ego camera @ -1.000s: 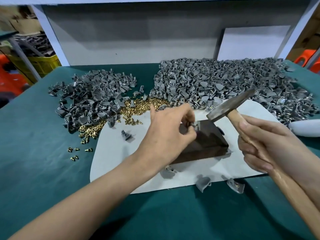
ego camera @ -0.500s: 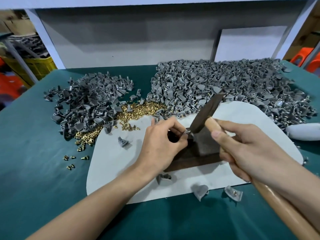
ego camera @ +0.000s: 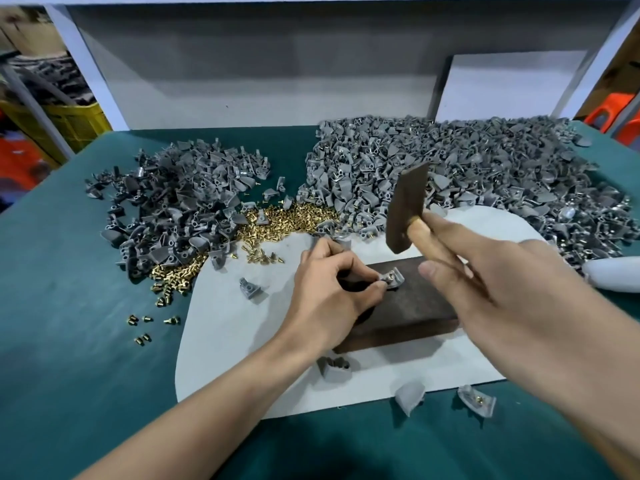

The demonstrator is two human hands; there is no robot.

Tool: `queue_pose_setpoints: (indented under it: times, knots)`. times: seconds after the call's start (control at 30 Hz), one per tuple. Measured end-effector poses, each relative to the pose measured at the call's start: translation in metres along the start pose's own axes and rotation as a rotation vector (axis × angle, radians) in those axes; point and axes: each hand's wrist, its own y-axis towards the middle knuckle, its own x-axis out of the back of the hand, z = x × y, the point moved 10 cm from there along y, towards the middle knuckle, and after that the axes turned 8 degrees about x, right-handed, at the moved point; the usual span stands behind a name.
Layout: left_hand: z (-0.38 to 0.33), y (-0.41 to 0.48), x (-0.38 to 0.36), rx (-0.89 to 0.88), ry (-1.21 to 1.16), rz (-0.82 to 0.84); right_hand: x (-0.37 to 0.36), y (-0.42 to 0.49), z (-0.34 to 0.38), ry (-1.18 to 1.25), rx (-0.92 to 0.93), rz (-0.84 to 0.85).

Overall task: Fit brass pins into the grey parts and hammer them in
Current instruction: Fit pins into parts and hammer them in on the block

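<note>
Hammering step: my left hand [ego camera: 332,292] pinches the grey part [ego camera: 394,280] on the dark block's [ego camera: 415,306] far-left corner; my right hand [ego camera: 502,296] grips the hammer [ego camera: 407,209], poised above the block. Next, I judge, a square blow clear of my fingertips

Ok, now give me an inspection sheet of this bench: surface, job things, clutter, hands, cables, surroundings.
Surface: green table cover with a pale mat on it.
Job's things: dark block on the mat; grey part with a brass pin in it on the block; hammer raised above it; brass pin heap between the left pile and the right pile of grey parts.
Clutter: loose grey parts at the mat's near edge; stray pins on the cover; white object at the right edge.
Hands: left hand pinches the grey part; right hand grips the hammer handle.
Cables: nothing seen.
Surroundings: grey back panel; yellow crate on the left; orange stools on the right.
</note>
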Motion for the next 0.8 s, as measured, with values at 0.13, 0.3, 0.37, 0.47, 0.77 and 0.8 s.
queue_pose_setpoints:
  times: [0.13,0.3,0.37,0.47,0.77,0.8]
  knots:
    - [0.003,0.0,-0.002,0.012,-0.013,0.003,-0.03,-0.01,0.0,-0.198,-0.029,0.233]
    - [0.004,0.0,-0.002,0.019,-0.01,0.007,-0.012,-0.006,0.014,-0.223,0.067,0.118]
    - [0.006,-0.001,-0.002,0.022,-0.001,0.005,-0.021,-0.012,0.012,-0.271,-0.017,0.203]
    - [0.003,0.0,-0.002,0.006,-0.014,0.02,-0.015,-0.007,0.02,-0.316,0.067,0.13]
    - [0.004,0.0,-0.001,0.012,-0.049,0.005,-0.024,-0.022,0.01,-0.247,-0.061,0.205]
    - [0.005,-0.001,-0.002,0.012,-0.05,0.011,-0.027,-0.021,0.008,-0.235,-0.069,0.231]
